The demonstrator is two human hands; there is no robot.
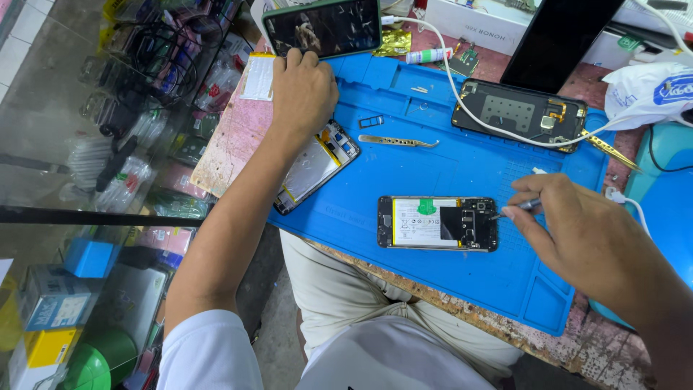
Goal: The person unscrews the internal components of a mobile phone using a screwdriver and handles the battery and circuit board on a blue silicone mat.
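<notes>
Right, I've got the right hand pinching a slim metal tool, tip at the opened phone lying on the blue mat. Back cover's off, battery still seated. Left hand rests flat, fingers spread, on the detached screen panel.

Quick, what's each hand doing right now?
Left hand: fingers curled, knuckles resting on the blue mat near a phone; holding nothing visible.
Right hand: closed on a thin tool, tip at the opened phone.
</notes>
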